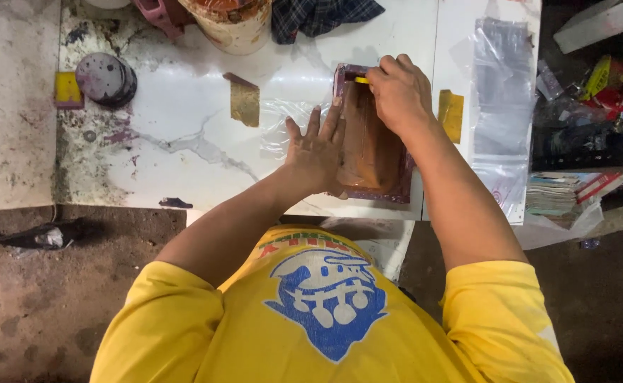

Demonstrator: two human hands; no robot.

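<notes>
A small purple-framed printing screen with a brownish mesh lies on the white tabletop, over a clear plastic bag. My left hand lies flat with fingers spread, pressing on the frame's left edge. At the far end of the screen my right hand is closed around a small yellow squeegee, only its tip showing.
A stained bucket and checked cloth stand at the back. A round purple-stained stack and yellow block sit left. Two ochre scraps lie near the screen. Clear bags lie right, beside a cluttered shelf.
</notes>
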